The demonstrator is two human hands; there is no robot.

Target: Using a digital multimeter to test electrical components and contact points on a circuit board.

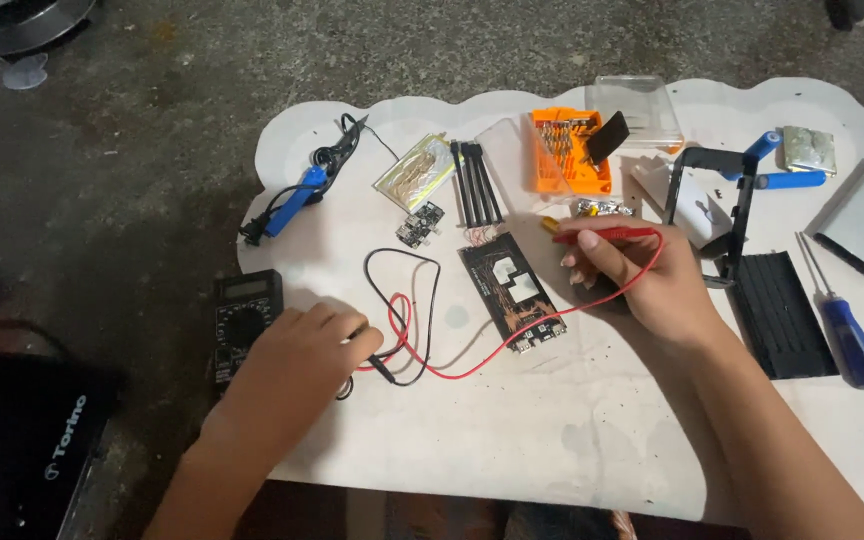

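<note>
Right hand (642, 275) has a closed grip on the red probe (602, 233), pinched between fingers and thumb, tip pointing left, just above and right of the black circuit board (512, 290); not clear whether the tip touches anything. Red lead (482, 365) loops from that probe down under the board and back toward the left hand. Left hand (297, 355) rests on the surface (512, 440), fingers curled shut around the black probe (382, 365), whose tip sticks out to the right; black lead (422, 300) loops up beside it. Black multimeter (245, 320) sits at the surface's left edge, partly under the left hand's wrist side. Board lies flat mid-surface, tilted, connectors at its lower end. Behind it: small black module (419, 224), foil pouch cell (417, 170), row of black strips (477, 182), orange bit case (567, 150) open, clear plastic box (637, 110). Blue-handled soldering iron (297, 198) with cord far left. To the right: black frame (717, 205), two blue cylindrical cells (777, 165), black ribbed tray (782, 312), blue-handled screwdriver (847, 335).
</note>
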